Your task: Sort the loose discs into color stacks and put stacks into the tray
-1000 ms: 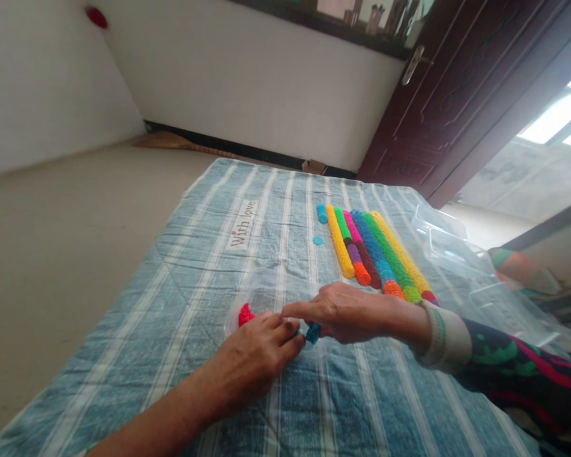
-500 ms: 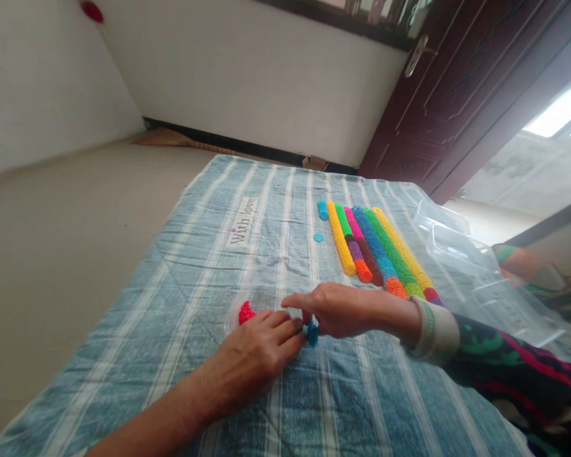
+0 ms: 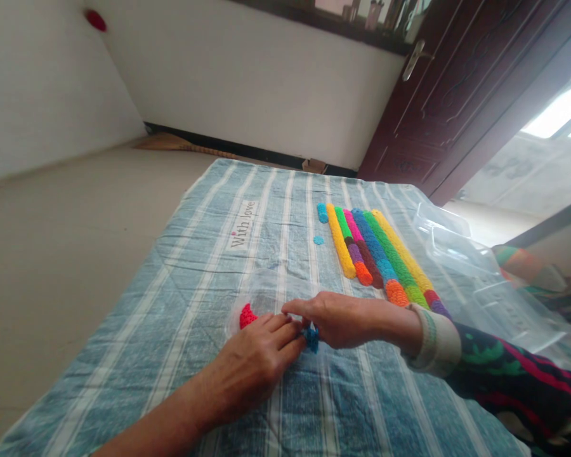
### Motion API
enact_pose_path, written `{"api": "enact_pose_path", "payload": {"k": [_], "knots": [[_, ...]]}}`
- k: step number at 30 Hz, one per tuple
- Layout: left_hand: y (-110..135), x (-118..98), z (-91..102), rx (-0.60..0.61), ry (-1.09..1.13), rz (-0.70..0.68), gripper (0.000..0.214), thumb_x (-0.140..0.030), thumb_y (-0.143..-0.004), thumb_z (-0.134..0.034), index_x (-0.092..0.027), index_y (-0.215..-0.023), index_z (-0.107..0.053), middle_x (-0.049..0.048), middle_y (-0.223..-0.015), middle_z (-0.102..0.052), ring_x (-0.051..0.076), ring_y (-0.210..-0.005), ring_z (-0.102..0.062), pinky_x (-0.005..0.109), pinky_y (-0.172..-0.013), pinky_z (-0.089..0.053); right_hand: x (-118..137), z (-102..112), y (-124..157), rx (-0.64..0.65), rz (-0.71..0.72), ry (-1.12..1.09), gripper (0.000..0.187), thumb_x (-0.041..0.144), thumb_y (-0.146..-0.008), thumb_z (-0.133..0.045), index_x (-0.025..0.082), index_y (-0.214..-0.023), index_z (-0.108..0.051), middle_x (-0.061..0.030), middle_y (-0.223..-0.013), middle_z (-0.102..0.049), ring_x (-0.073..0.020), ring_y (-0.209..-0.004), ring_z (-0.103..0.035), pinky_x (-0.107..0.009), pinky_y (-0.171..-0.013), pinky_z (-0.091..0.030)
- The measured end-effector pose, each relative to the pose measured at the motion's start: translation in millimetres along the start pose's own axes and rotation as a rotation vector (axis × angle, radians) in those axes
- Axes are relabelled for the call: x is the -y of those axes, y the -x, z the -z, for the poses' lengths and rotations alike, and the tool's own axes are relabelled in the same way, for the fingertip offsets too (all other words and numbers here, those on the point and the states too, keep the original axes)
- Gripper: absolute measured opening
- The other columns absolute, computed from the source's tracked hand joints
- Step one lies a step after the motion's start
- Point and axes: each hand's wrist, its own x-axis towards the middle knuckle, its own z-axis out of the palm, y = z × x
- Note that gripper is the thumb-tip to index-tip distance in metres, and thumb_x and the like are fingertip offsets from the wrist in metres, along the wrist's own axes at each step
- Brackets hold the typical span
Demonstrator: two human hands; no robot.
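Observation:
Over a clear plastic container (image 3: 261,285), both hands meet at a small blue crocheted piece (image 3: 311,340). My left hand (image 3: 266,346) comes from the lower left with its fingers bent together, the tips against the blue piece's left edge. My right hand (image 3: 335,319) reaches in from the right, closed on the piece, its index finger stretched toward the left hand's knuckles. Their thumbs and part of the piece are hidden. A bright red crocheted piece (image 3: 247,315) shows in the container, just beyond my left hand and partly covered by it.
Rows of stacked crocheted discs (image 3: 374,247) in several colours lie beyond my right forearm. A lone light blue disc (image 3: 318,240) and a short blue stack (image 3: 322,212) are beside them. Clear plastic boxes (image 3: 461,244) line the right. The striped cloth (image 3: 204,273) carries a "With love" print.
Hands and blue piece keep nearly the same place, with only slight finger movement. The whole view has shifted a little.

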Motion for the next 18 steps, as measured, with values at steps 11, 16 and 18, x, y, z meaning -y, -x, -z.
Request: {"api": "enact_pose_path", "payload": {"k": [11,16,18], "knots": [[-3.9,-2.8,9.2,0.063,0.026,0.001,0.020,-0.013,-0.098,-0.047,-0.014,-0.107,-0.064,0.0089,-0.099,-0.070,0.019,-0.090,-0.066,0.035,-0.082,-0.058,2.0,6.3,2.3,0.050,0.021,-0.039,0.043,0.000,-0.079,-0.051,0.015,-0.119,-0.053,-0.0046,-0.086,-0.067,-0.0173,-0.074,-0.063,-0.023,-0.057,-0.041],[-3.5,-3.3,8.1,0.089,0.029,0.003,0.020,-0.014,-0.098,-0.046,-0.013,-0.109,-0.063,0.0084,-0.096,-0.070,0.019,-0.088,-0.065,0.035,-0.081,-0.058,-2.8,3.5,0.1,0.054,0.036,-0.085,0.040,-0.001,-0.077,-0.053,0.015,-0.114,-0.054,-0.0040,-0.085,-0.067,-0.0175,-0.074,-0.064,-0.024,-0.059,-0.042],[-3.3,-3.2,8.0,0.084,0.029,0.005,0.020,-0.014,-0.099,-0.046,-0.014,-0.110,-0.063,0.0081,-0.096,-0.070,0.019,-0.088,-0.065,0.035,-0.081,-0.058,-4.0,3.0,-0.2,0.057,0.041,-0.100,0.040,0.000,-0.077,-0.053,0.016,-0.114,-0.054,-0.0041,-0.087,-0.068,-0.0176,-0.076,-0.064,-0.024,-0.060,-0.043]]}}
